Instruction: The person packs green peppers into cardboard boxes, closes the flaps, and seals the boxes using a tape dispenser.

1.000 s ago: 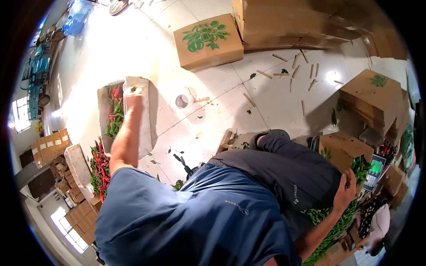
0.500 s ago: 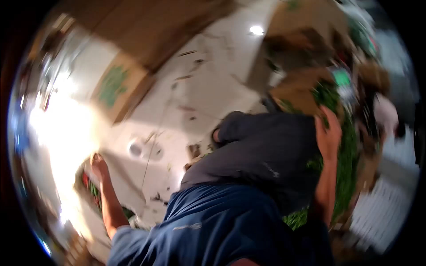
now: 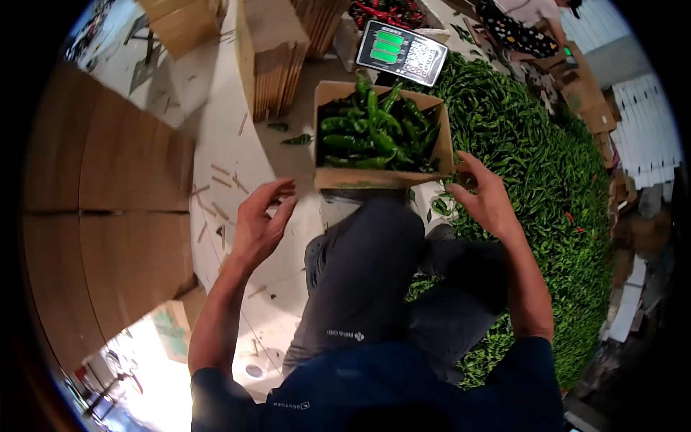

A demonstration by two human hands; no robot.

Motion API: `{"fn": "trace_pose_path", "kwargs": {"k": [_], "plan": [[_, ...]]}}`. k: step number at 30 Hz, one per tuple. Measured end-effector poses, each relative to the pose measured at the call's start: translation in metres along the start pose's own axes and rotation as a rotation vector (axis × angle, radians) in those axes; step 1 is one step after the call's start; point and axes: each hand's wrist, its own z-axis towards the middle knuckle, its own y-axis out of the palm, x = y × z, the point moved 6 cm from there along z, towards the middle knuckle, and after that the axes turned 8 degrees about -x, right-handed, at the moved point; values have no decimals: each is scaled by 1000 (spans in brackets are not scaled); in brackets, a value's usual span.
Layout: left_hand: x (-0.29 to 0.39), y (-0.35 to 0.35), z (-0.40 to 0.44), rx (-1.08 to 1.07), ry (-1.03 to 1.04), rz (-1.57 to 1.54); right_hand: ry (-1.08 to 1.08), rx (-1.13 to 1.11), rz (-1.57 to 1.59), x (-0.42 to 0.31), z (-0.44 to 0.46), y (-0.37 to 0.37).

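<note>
In front of my knees stands an open cardboard box holding long green peppers. Behind it, a digital scale display shows lit green panels. My left hand hovers to the left of the box's near corner, its fingers curved, apart and holding nothing. At the near right corner of the box is my right hand, thumb and fingers spread; whether the fingertips touch the cardboard I cannot tell. A large heap of green peppers spreads along my right side.
Stacked cardboard boxes rise at the left. Flattened cartons stand upright beyond the box. A white crate of red peppers sits behind the scale. Scraps litter the floor. Another person crouches at the far right.
My view has swung from a blurred look to the left round to the box and scale. My left hand has come in from the far left, and both hands are now near the box.
</note>
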Motion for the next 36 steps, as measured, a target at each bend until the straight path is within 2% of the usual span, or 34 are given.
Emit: {"fn": "trace_pose_path", "kwargs": {"k": [3, 9, 12, 13, 16, 18, 19, 23, 26, 29, 33, 35, 36], "plan": [[43, 24, 64, -128, 27, -236, -30, -77, 110, -8, 30, -4], [52, 77, 158, -173, -39, 60, -112, -113, 45, -7, 104, 11], [78, 84, 167, -168, -146, -230, -159, -70, -19, -1, 121, 24], [59, 84, 179, -112, -84, -140, -167, -65, -29, 0, 124, 24], [46, 84, 197, -100, -90, -264, -148, -25, 24, 6, 129, 15], [45, 83, 205, -26, -77, -238, -94, -31, 64, 7, 130, 1], [46, 82, 210, 12, -71, -225, -126, 42, 85, 9, 130, -5], [32, 89, 234, 18, -185, -256, -106, 57, 203, 23, 137, -5], [25, 90, 237, 22, -203, -218, -93, 35, 223, 34, 143, 8], [30, 88, 234, 30, -224, -159, -31, -113, 208, 34, 153, 17], [17, 97, 240, 71, -225, -252, -16, 30, 248, 36, 181, 43], [6, 107, 246, 59, -212, -233, 6, -18, 325, 32, 195, 59], [13, 109, 244, 117, -179, -136, 15, -41, 364, 29, 201, 66]]}}
